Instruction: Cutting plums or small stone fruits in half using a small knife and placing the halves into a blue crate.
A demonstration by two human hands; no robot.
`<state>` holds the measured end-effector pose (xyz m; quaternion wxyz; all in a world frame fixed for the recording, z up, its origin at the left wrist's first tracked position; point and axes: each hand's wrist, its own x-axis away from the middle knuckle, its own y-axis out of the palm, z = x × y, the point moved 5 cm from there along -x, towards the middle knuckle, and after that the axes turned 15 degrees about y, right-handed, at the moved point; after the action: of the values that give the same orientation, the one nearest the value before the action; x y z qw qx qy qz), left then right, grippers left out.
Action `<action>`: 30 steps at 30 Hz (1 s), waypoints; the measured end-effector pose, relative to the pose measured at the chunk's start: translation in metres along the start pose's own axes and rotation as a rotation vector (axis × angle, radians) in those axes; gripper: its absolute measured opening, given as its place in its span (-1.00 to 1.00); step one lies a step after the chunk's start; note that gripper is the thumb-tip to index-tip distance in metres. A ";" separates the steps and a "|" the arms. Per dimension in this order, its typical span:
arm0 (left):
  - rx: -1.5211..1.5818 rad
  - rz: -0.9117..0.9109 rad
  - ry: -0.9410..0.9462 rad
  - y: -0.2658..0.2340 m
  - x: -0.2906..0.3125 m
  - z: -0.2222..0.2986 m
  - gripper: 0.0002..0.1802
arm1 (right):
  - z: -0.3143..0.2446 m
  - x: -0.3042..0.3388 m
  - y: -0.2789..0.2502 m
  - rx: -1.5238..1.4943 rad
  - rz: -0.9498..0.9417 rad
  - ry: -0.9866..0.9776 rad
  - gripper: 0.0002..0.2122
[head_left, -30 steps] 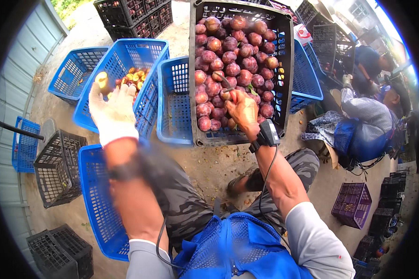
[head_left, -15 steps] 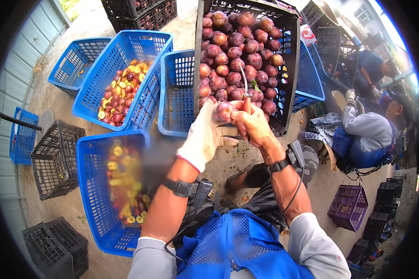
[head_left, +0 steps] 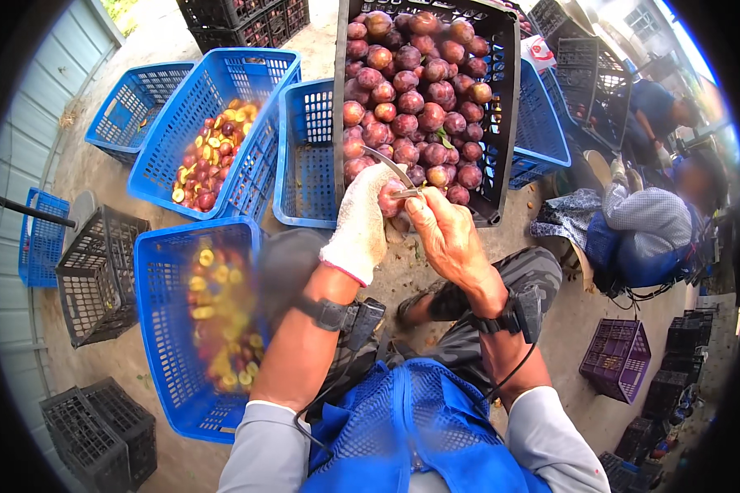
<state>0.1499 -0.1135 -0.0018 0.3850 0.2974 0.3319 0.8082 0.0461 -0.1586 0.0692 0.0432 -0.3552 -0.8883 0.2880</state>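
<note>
My left hand point(head_left: 362, 223), in a white knitted glove, holds a purple-red plum point(head_left: 389, 198) just below the front edge of a black crate point(head_left: 502, 123) full of plums. My right hand point(head_left: 440, 232), bare, grips a small curved knife point(head_left: 393, 170) whose blade rests on that plum. Both hands meet in front of my knees. Each wrist wears a black strapped device.
A blue basket point(head_left: 160, 345) with cut yellow fruit stands at my left. Another blue basket point(head_left: 171, 131) with cut halves lies further back, and an empty blue one point(head_left: 304, 156) beside the crate. Black crates point(head_left: 94, 271) lie left. A seated person point(head_left: 649, 230) works at right.
My left hand swung back from the far blue basket to the crate and took a plum. My right hand brought the knife onto it.
</note>
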 end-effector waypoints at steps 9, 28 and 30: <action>-0.056 0.066 0.236 -0.005 -0.002 -0.003 -0.79 | 0.010 0.010 0.011 0.420 0.217 -0.018 -0.76; 0.035 0.165 0.025 0.009 0.004 -0.006 -0.61 | 0.001 0.011 0.007 0.249 0.183 -0.103 -0.72; -0.057 -0.123 -0.213 -0.009 0.009 -0.008 -0.58 | 0.009 0.023 0.007 0.694 0.157 -0.274 -0.74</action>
<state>0.1437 -0.1042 -0.0115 0.4752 0.3495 0.2839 0.7559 0.0309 -0.1436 0.0552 0.0194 -0.3446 -0.7056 0.6189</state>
